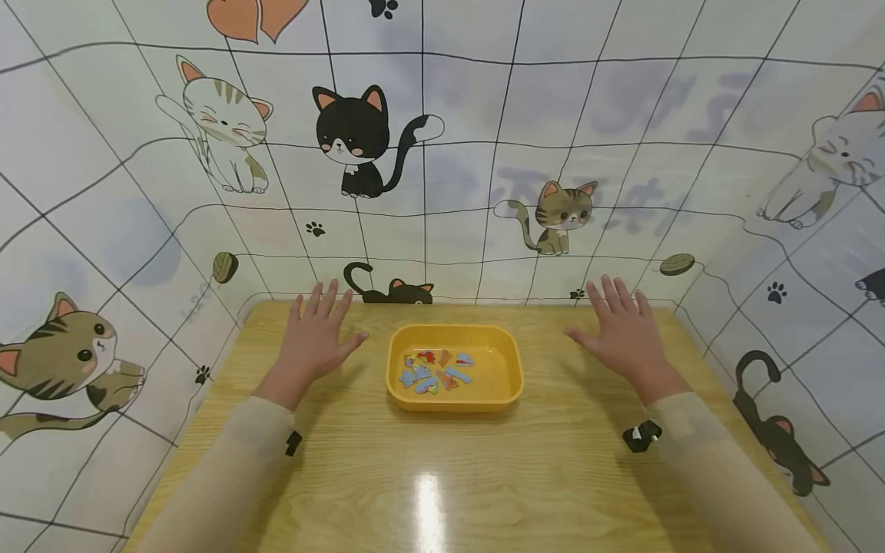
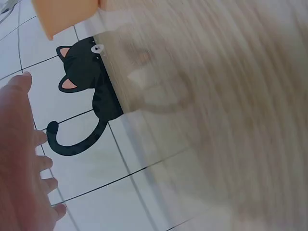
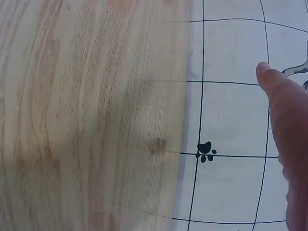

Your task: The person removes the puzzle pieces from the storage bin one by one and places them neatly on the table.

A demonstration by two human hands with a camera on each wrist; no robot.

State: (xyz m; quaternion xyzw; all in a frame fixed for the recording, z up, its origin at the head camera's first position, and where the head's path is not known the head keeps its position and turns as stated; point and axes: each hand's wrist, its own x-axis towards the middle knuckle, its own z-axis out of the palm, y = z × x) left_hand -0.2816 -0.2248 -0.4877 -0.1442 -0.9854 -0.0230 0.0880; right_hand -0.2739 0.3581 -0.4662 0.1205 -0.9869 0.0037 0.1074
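A yellow plastic tray (image 1: 494, 401) sits near the back of the table, between the two hands. Several small flat pieces (image 1: 423, 376), mostly light blue with some orange and red, lie in its left half and look like jigsaw puzzle pieces. To the left of the tray, my left hand (image 1: 314, 338) is held with straight, spread fingers and nothing in it. My right hand (image 1: 624, 338) mirrors it on the other side, fingers spread and holding nothing. In the left wrist view, a corner of the orange-yellow tray (image 2: 67, 17) shows at the top, apart from the hand.
The wood-grain table (image 1: 359, 476) ends at the back against a wall covering (image 1: 470, 100) printed with grid lines and cartoon cats. Similar covering rises at the left and right sides. A small black device hangs by each sleeve cuff.
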